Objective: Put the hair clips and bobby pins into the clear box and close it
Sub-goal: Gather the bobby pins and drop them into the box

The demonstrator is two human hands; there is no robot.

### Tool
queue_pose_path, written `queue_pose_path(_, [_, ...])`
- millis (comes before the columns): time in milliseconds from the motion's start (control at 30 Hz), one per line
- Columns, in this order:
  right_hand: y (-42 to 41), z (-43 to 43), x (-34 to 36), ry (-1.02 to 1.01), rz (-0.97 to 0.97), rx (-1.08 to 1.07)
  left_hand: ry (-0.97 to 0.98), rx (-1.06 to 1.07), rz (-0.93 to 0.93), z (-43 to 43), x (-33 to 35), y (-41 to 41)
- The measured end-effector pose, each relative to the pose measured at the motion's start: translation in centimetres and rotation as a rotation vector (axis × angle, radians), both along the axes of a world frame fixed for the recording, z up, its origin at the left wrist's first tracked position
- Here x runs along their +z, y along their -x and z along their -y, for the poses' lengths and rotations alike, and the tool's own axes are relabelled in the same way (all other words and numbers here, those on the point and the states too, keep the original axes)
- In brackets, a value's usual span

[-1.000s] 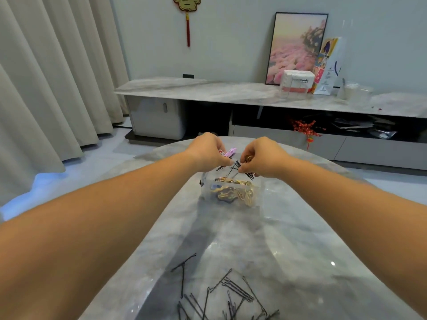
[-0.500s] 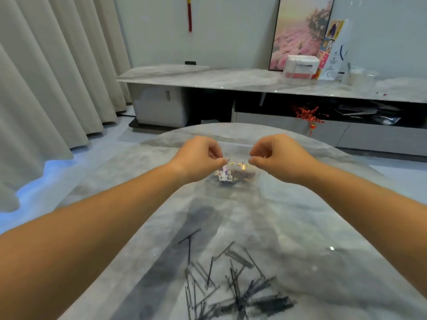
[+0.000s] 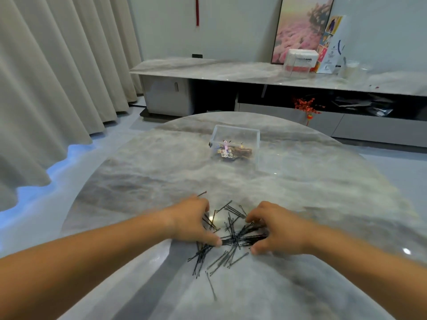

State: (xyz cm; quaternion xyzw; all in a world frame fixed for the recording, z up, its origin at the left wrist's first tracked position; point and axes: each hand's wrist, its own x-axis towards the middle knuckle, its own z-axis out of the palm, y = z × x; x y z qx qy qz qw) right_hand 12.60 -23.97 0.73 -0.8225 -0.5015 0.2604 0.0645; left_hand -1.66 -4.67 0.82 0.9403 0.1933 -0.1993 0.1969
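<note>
A clear box stands open-topped on the far half of the round marble table, with several coloured hair clips lying in its bottom. A scattered pile of black bobby pins lies on the near half of the table. My left hand rests on the pile's left side and my right hand on its right side, fingers curled and spread over the pins, cupping the heap between them. No lid shows.
Grey curtains hang at the left. Behind the table runs a long marble sideboard carrying a white box, a leaning picture and a glass. The table's near edge lies below my forearms.
Both hands have left the box at the far side and come back down to the bobby pin pile. The hair clips they held over the box now lie inside it.
</note>
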Motion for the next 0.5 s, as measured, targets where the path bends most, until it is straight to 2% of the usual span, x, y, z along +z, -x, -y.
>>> queue_pose_path(167, [1.2, 0.4, -0.6, -0.068, -0.025, -0.079, -0.021, -0.017, -0.003, 3.2, -0.5, 0.5])
queue_pose_path(300, [1.5, 0.5, -0.9, -0.078, -0.07, -0.122, 0.038, 0.073, 0.04, 4.1, -0.3, 0.0])
queue_pose_path(500, [2.2, 0.6, -0.9, -0.082, -0.028, -0.117, 0.088, 0.087, 0.042, 3.8, -0.6, -0.5])
